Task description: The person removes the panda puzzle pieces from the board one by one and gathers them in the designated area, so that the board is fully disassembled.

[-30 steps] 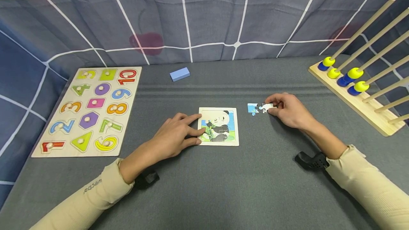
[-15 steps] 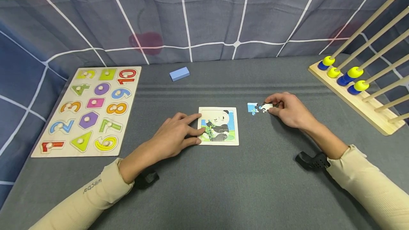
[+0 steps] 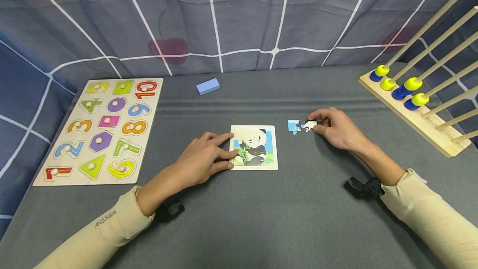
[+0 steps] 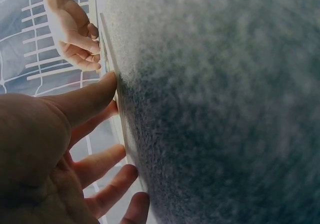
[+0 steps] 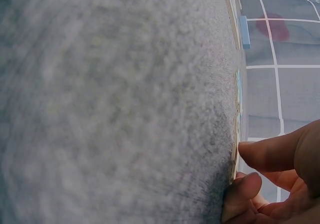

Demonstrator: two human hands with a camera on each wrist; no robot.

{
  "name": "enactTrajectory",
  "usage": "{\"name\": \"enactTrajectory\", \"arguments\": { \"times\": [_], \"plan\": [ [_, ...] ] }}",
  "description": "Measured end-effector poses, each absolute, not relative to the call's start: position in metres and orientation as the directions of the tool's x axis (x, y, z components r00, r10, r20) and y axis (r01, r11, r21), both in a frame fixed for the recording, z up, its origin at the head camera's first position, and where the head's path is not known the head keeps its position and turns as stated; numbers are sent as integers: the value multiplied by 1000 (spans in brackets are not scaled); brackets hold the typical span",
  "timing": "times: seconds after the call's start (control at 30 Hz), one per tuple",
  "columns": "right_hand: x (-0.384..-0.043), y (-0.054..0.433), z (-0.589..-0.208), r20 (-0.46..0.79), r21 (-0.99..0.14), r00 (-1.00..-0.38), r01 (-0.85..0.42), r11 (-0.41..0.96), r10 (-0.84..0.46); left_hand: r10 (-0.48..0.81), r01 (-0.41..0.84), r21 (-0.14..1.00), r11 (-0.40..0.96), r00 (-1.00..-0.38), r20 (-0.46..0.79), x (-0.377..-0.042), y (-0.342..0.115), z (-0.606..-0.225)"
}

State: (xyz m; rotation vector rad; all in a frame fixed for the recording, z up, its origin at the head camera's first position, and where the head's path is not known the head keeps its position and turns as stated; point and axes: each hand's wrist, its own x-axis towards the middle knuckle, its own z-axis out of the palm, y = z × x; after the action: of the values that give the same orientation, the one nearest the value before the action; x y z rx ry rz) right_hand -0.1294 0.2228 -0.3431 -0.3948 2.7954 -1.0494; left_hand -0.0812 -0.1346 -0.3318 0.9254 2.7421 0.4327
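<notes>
My left hand (image 3: 203, 157) rests on the left edge of a square panda jigsaw puzzle (image 3: 257, 146) in a pale frame, thumb and fingers spread along that edge. In the left wrist view its thumb (image 4: 102, 92) touches the frame's rim. To the right of the puzzle lie a blue jigsaw piece (image 3: 293, 125) and a white-and-black jigsaw piece (image 3: 309, 126), joined or touching side by side. My right hand (image 3: 336, 130) pinches the white-and-black piece at its right end, between thumb and index finger. In the right wrist view the thumb (image 5: 260, 154) presses on its top.
A wooden board (image 3: 143, 169) of coloured numbers and shapes with knobs lies at the left. Behind the puzzle is a blue block (image 3: 208, 86). A wooden bead rack (image 3: 444, 140) with upright rods and yellow and blue beads stands at the right. A checked curtain (image 3: 246, 20) hangs behind.
The head view has shifted slightly, so everything appears a little further left. Both hands keep their places on the puzzle and the jigsaw piece.
</notes>
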Motion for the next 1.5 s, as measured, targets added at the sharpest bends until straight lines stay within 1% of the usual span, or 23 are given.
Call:
{"name": "enactTrajectory", "arguments": {
  "times": [0.3,0.47,0.57,0.77,1.0,1.13,1.27,1.5],
  "plan": [
    [-131,222,-340,-59,-689,-948,-188,700,-312,615,552,346,759,-782,-99,-82,-136,-333],
    [-129,227,-329,-94,-732,-936,-165,661,-339,617,555,343,758,-781,-100,-82,-136,-332],
    [-127,227,-322,-91,-750,-923,-183,636,-373,615,552,344,760,-782,-103,-82,-136,-331],
    [-123,213,-313,-56,-772,-907,-226,595,-418,614,551,342,761,-782,-108,-82,-135,-331],
    [-117,190,-318,-57,-810,-898,-215,546,-437,615,550,340,763,-779,-119,-82,-133,-330],
    [-113,174,-324,-44,-811,-882,-243,532,-469,614,549,341,763,-781,-116,-82,-133,-329],
    [-110,155,-332,-26,-788,-858,-298,538,-512,605,534,351,769,-785,-131,-84,-133,-329],
    [-107,129,-338,-24,-742,-851,-337,580,-525,603,529,353,772,-786,-140,-86,-133,-328]
  ]
}}
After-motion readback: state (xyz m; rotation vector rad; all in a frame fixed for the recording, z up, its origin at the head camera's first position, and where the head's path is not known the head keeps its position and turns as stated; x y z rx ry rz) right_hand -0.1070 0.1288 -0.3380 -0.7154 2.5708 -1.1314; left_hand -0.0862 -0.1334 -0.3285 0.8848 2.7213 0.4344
